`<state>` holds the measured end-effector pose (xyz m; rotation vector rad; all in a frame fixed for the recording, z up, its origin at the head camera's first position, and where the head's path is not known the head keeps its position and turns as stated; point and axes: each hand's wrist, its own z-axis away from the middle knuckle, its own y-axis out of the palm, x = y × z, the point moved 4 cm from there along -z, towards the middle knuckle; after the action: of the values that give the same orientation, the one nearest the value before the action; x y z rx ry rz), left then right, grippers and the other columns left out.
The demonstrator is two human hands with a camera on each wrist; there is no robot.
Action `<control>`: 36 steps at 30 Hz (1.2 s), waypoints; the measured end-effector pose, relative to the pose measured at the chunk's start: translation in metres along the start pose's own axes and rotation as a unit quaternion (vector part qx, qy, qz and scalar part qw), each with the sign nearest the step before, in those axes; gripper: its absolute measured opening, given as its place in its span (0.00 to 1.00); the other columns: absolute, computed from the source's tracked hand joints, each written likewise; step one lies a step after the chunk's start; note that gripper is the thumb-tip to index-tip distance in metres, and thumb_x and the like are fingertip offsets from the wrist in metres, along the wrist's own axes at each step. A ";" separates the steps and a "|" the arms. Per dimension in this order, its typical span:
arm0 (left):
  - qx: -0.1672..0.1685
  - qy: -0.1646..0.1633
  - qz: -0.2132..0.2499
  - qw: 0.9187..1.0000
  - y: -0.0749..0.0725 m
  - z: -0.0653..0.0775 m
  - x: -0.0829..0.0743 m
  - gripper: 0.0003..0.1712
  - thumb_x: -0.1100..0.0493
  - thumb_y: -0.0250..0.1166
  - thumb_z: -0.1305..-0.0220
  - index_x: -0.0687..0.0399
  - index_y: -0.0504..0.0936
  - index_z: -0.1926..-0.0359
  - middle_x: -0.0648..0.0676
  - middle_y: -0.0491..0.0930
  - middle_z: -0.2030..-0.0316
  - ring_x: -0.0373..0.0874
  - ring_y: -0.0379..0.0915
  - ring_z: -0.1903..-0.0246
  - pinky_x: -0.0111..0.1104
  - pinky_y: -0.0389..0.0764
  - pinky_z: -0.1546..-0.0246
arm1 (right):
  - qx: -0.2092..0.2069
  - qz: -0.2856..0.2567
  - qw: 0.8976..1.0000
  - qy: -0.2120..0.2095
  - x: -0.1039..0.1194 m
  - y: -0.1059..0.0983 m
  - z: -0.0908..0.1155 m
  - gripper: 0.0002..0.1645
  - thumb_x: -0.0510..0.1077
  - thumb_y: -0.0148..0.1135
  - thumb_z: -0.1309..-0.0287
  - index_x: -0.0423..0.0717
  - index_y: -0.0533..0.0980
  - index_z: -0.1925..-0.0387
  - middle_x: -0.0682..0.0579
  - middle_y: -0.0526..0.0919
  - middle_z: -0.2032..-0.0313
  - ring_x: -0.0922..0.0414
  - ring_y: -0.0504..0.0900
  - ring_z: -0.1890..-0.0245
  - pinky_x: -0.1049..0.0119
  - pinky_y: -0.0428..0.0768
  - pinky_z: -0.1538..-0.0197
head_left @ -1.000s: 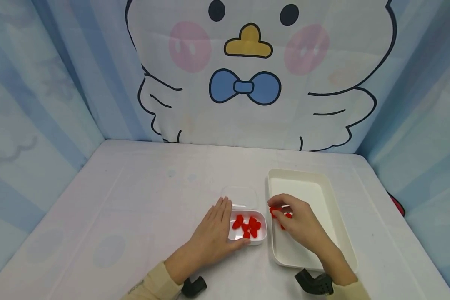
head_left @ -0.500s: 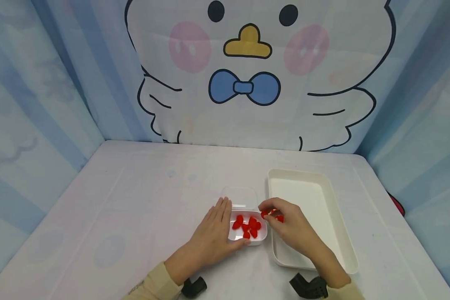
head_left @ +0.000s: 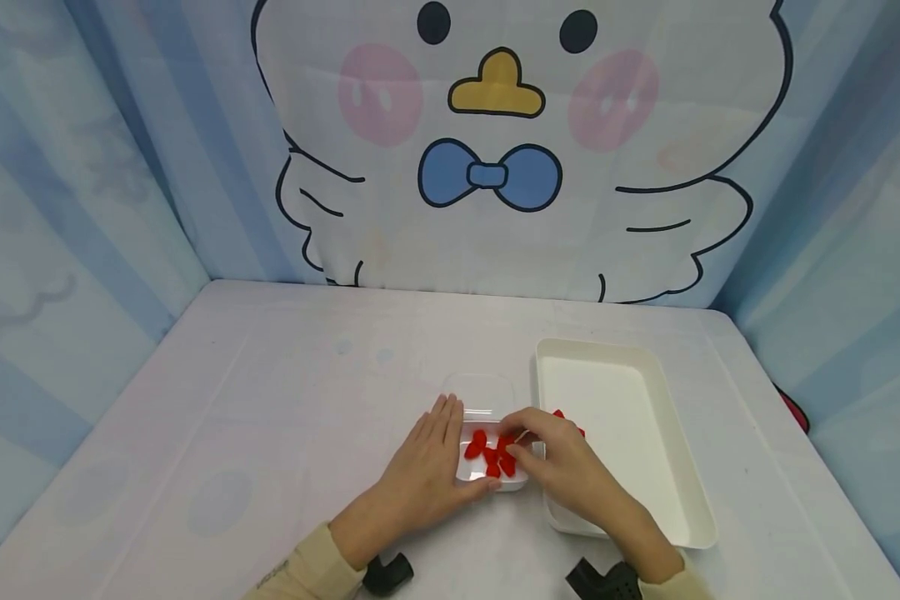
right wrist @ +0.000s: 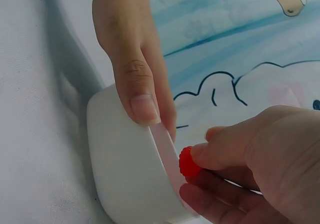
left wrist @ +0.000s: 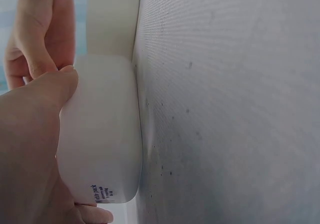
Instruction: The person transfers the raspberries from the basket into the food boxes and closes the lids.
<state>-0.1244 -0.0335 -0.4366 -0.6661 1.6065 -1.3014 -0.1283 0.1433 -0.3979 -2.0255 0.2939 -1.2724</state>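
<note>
A small white plastic box (head_left: 468, 477) with several red pieces (head_left: 491, 456) in it sits at the middle front. My left hand (head_left: 420, 475) lies along its left side with fingers straight, its thumb on the near rim. Over the box's right part, my right hand (head_left: 570, 471) pinches a small red piece with a scalloped edge (right wrist: 188, 162) between thumb and fingers. In the left wrist view, the box (left wrist: 102, 129) shows printed lettering on its wall, with my left thumb (left wrist: 62, 81) at the rim. More red (head_left: 558, 413) shows just behind the right hand, partly hidden by it.
A clear lid (head_left: 480, 392) stands open behind the box. Right of it lies a large shallow white tray (head_left: 607, 371), its near left part under my right hand. Printed curtains (head_left: 491, 250) rise at the table's back and sides.
My right hand has moved left from over the tray to over the box, with red in its fingers. The left hand and the box have stayed in place.
</note>
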 end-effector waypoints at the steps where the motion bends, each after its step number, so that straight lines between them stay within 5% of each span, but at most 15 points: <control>1: 0.000 0.000 0.001 1.000 0.000 0.000 0.000 0.60 0.26 0.58 0.41 0.63 0.51 0.24 0.62 0.51 0.23 0.57 0.45 0.23 0.49 0.59 0.26 | 0.002 0.001 1.000 0.000 0.001 0.001 0.000 0.17 0.31 0.66 0.43 0.46 0.81 0.52 0.53 0.87 0.57 0.63 0.82 0.60 0.68 0.85 0.53; 18: 0.006 -0.001 -0.002 1.000 0.001 0.001 0.001 0.62 0.23 0.56 0.42 0.62 0.50 0.23 0.61 0.51 0.23 0.56 0.44 0.22 0.49 0.58 0.26 | 0.025 0.016 0.999 0.011 0.004 0.013 0.001 0.19 0.34 0.70 0.45 0.46 0.81 0.51 0.58 0.87 0.55 0.61 0.85 0.55 0.60 0.84 0.47; 36: 0.004 -0.001 0.000 1.000 0.002 0.001 0.000 0.60 0.26 0.57 0.40 0.63 0.49 0.24 0.62 0.51 0.23 0.57 0.44 0.22 0.49 0.58 0.25 | -0.032 0.000 0.999 -0.020 0.001 -0.001 0.000 0.16 0.27 0.65 0.44 0.45 0.82 0.57 0.53 0.88 0.60 0.62 0.85 0.61 0.67 0.85 0.54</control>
<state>-0.1231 -0.0333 -0.4389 -0.6619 1.5991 -1.3049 -0.1279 0.1434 -0.3963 -2.1029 0.3179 -1.2348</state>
